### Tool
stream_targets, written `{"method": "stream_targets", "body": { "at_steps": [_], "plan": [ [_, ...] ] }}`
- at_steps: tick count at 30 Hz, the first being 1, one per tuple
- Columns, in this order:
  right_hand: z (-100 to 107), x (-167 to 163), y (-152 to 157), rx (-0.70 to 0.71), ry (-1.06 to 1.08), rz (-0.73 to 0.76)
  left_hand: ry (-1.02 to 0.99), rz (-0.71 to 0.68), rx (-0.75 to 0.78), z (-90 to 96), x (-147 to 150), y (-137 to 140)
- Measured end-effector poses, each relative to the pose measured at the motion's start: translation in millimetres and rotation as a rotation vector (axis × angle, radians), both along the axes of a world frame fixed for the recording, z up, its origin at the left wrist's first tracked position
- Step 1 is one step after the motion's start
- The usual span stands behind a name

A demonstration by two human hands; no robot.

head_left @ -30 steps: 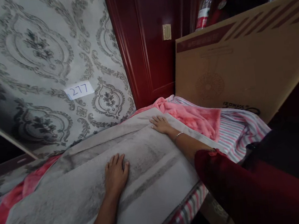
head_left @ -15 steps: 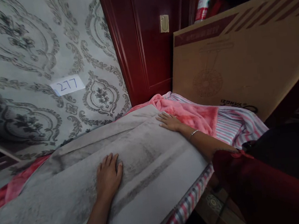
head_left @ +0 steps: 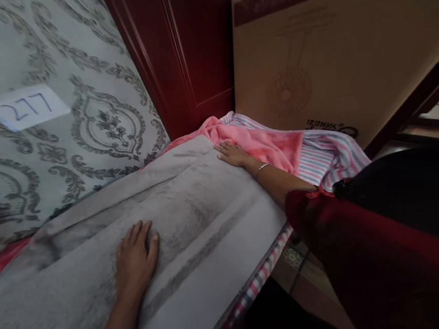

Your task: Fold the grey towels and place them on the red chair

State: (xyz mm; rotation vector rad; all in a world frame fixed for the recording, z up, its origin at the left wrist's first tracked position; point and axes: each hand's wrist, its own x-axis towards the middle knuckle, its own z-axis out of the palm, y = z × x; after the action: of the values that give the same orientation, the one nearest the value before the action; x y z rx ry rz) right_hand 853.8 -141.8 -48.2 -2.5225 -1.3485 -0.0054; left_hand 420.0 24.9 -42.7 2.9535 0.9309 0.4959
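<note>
A grey plush blanket [head_left: 192,204] lies spread over a long padded surface, with a fold running along its wall side. My left hand [head_left: 135,256] rests flat on its middle, fingers stretched forward. Farther off, my right hand [head_left: 233,154] lies palm down near the blanket's far edge, fingers spread. A pink fleece blanket [head_left: 256,142] sits bunched just beyond the right hand. Beside it is a striped cloth [head_left: 318,161] in pink, white and grey. Neither hand grips anything.
A large cardboard box [head_left: 295,61] stands upright at the far end, next to a dark red wooden panel [head_left: 195,56]. Patterned wallpaper [head_left: 107,119] runs along the left, with a paper label [head_left: 26,108] reading 277. Tiled floor [head_left: 293,259] shows at lower right.
The camera view has tilted down and shifted right, so everything appears farther left and mostly higher. Both hands remain flat on the grey blanket in about the same places.
</note>
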Motion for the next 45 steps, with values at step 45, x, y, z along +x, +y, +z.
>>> {"method": "stream_targets", "body": {
  "at_steps": [45],
  "plan": [
    [-30,-125,-106,0.027,-0.118,0.122,0.268,0.243,-0.024,13.5,-196,-56]
  ]
}}
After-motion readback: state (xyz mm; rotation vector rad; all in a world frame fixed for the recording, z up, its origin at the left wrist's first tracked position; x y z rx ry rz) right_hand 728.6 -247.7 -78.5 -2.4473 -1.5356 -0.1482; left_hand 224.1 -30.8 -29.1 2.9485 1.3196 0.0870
